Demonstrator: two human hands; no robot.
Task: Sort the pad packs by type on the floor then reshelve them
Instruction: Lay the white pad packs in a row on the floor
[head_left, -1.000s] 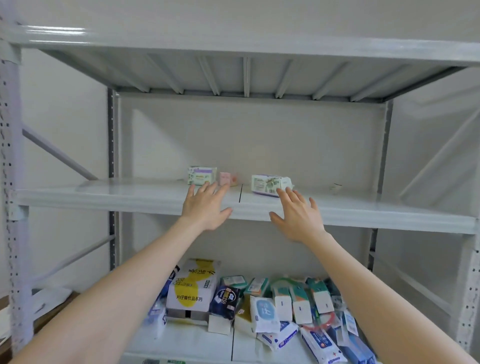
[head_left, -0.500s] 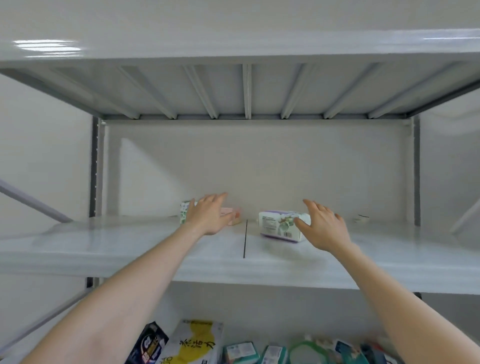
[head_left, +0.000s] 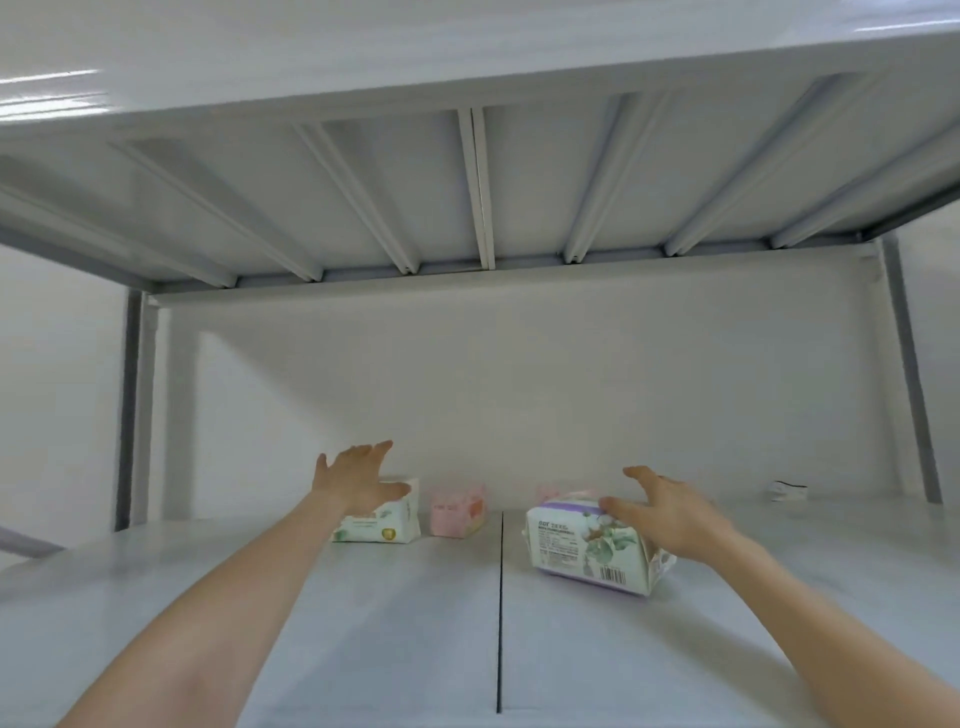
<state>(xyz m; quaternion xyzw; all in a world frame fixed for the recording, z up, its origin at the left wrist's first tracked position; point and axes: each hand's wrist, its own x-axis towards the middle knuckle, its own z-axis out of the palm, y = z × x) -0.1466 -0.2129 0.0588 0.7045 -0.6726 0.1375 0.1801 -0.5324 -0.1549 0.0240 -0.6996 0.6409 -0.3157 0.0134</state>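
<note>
Both hands have reached farther in over the shelf (head_left: 363, 623) since half a second ago. Left hand (head_left: 358, 480) now spread over the top of the green-and-white pad pack (head_left: 384, 525), thumb across its upper face, fingers straight, not closed on it. Right hand (head_left: 670, 514) splayed too, thumb touching the top edge of the purple-trimmed pad pack (head_left: 582, 545) right of the shelf seam, nothing gripped; pink pack (head_left: 457, 512) stands between the two, just beside the green one.

Left hand (head_left: 358, 480) at green pack (head_left: 382, 527), right hand (head_left: 670, 514) at purple pack (head_left: 582, 551).
</note>
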